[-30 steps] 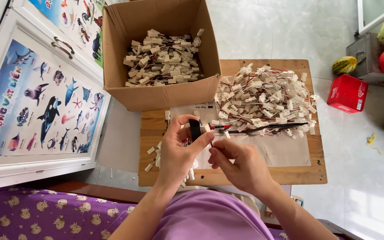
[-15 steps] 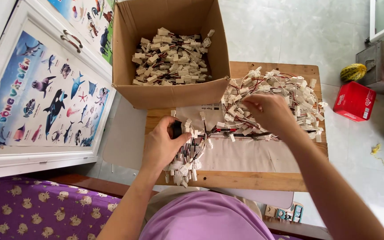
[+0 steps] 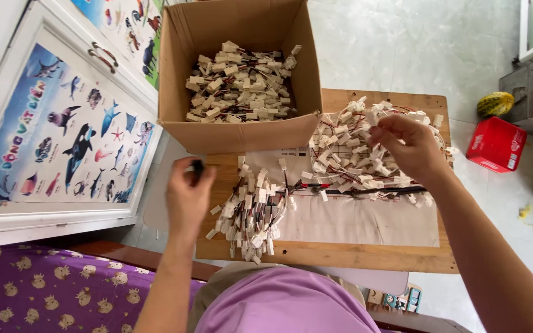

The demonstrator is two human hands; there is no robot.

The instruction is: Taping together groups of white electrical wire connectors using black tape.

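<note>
My left hand (image 3: 187, 196) grips a small black object (image 3: 198, 166) at the left edge of the wooden board (image 3: 353, 254). My right hand (image 3: 407, 145) reaches into a loose pile of white connectors with red and black wires (image 3: 358, 148) on the board's far right, its fingers pinching one connector. A smaller bundle of the same connectors (image 3: 249, 216) lies on the board's near left, just right of my left hand. An open cardboard box (image 3: 183, 80) behind the board holds several more connectors (image 3: 239, 91).
A sheet of brown paper (image 3: 365, 219) covers the board's middle. A white cabinet door with a sea-animal poster (image 3: 63, 135) lies on the left. A red box (image 3: 495, 145) and a yellow-green fruit (image 3: 495, 103) sit on the tiled floor at right. Purple patterned fabric (image 3: 38, 290) is near left.
My hands have separated: the right one reached up and right into the big pile, the left one moved left with the black object. The small bundle now lies on the board.
</note>
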